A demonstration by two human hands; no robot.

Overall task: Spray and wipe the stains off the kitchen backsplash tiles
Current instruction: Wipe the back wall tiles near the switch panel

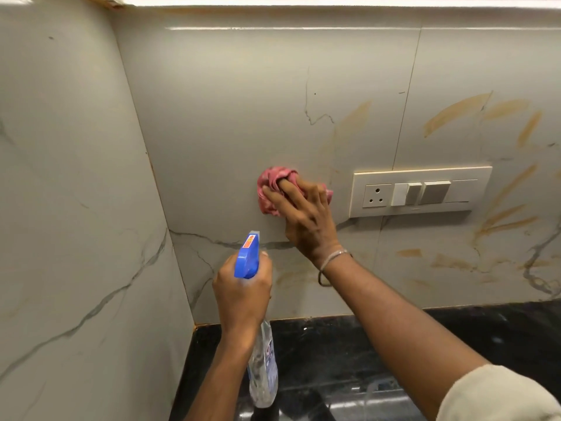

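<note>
While the right hand [306, 217] presses a bunched pink cloth [273, 183] on the backsplash tiles [227, 117] — its fingers curl into the folds — the left hand [243, 290] grips the spray bottle [249, 256] just below, fingers closed round its neck (blue nozzle toward the wall). Orange stains [455, 113] lie mostly right of the switch plate [420, 191], above the dark surface [334, 354].

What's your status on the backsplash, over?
Left hand grips spray bottle, nozzle at wall. Right hand holds pink cloth against tile. Orange stains not yet wiped around switch panel.
</note>
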